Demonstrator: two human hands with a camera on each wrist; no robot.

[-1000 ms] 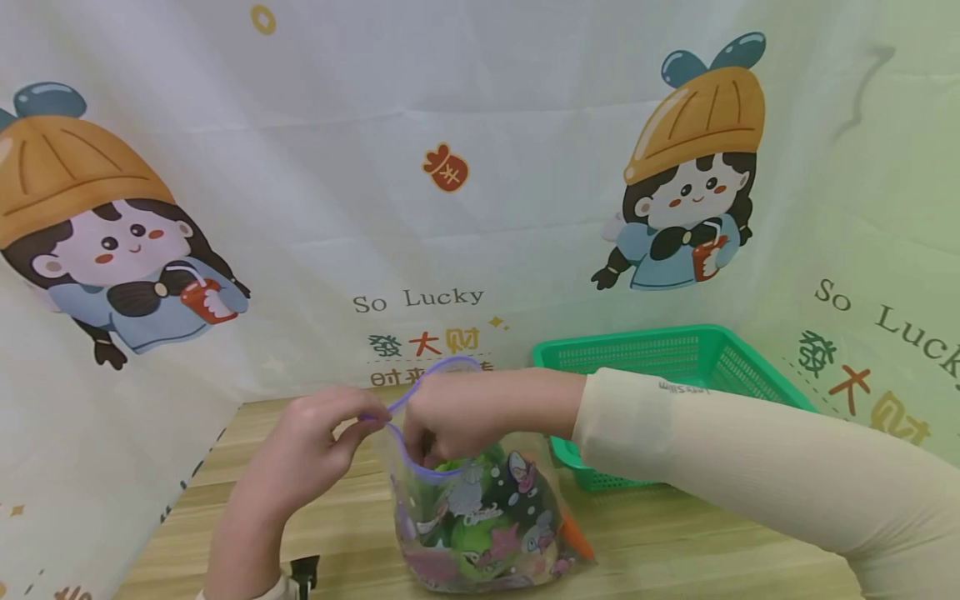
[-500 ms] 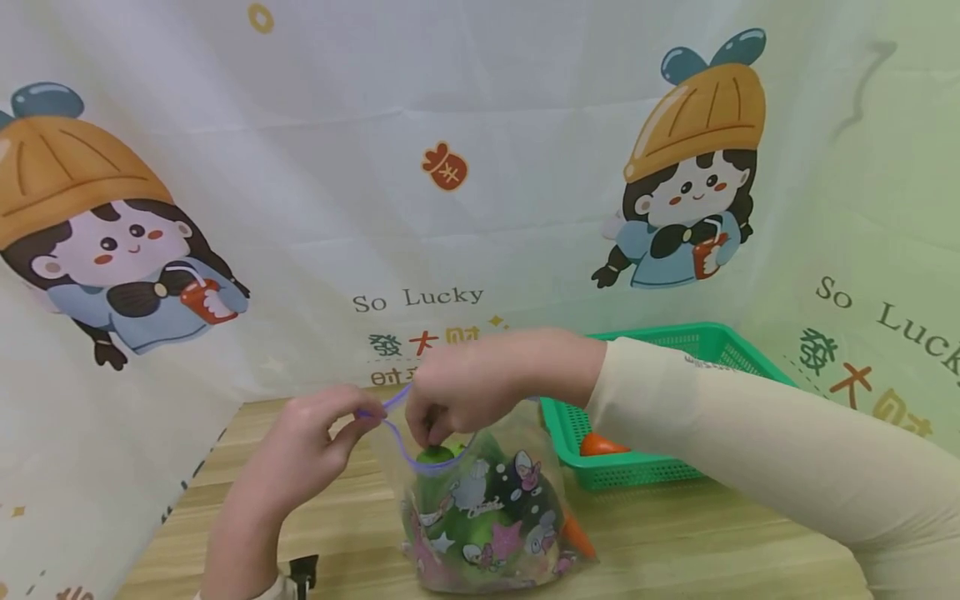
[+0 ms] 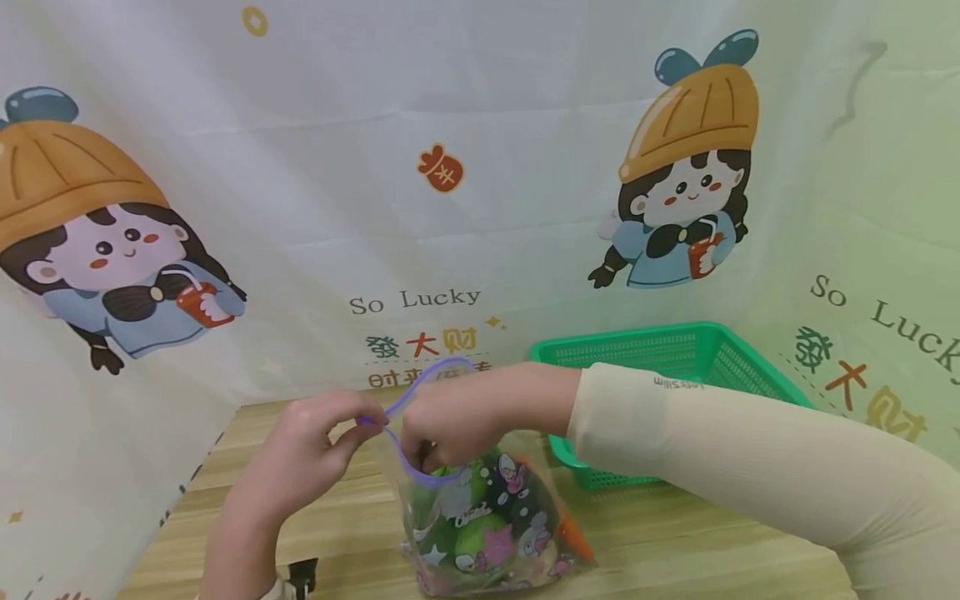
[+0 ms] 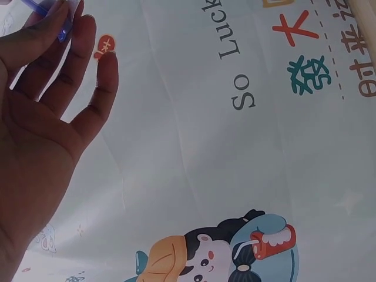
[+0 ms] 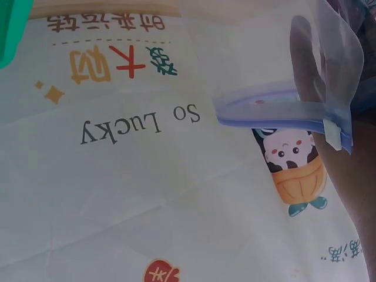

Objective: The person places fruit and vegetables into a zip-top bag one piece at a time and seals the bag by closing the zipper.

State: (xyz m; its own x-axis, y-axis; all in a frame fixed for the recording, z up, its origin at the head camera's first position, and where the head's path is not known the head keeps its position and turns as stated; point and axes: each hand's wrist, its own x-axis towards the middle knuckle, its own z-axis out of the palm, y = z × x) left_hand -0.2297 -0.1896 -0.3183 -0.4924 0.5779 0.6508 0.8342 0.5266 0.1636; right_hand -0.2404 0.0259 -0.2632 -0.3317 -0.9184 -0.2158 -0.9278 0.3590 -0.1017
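A clear zip bag [image 3: 517,546] with a purple rim and sea-creature prints stands on the table, filled with green vegetables [image 3: 480,533] and an orange carrot-like piece [image 3: 575,535]. My left hand [image 3: 303,454] pinches the left corner of its mouth between thumb and fingers; the purple strip [image 4: 42,10] shows at those fingertips in the left wrist view. Through the mouth reaches my right hand [image 3: 457,417], fingers curled and tips hidden in the bag over the green pieces; I cannot tell whether it holds one. In the right wrist view a white slider [image 5: 332,134] sits on the strip.
A green plastic basket [image 3: 630,343] stands behind and right of the bag, partly hidden by my right sleeve [image 3: 697,417]. The wooden table [image 3: 247,442] ends against a printed cloth backdrop [image 3: 337,192] at the back and sides.
My right hand rose with its fingertips on a dark green piece at the bag's mouth, then went back down inside. The left hand keeps its pinch on the corner.
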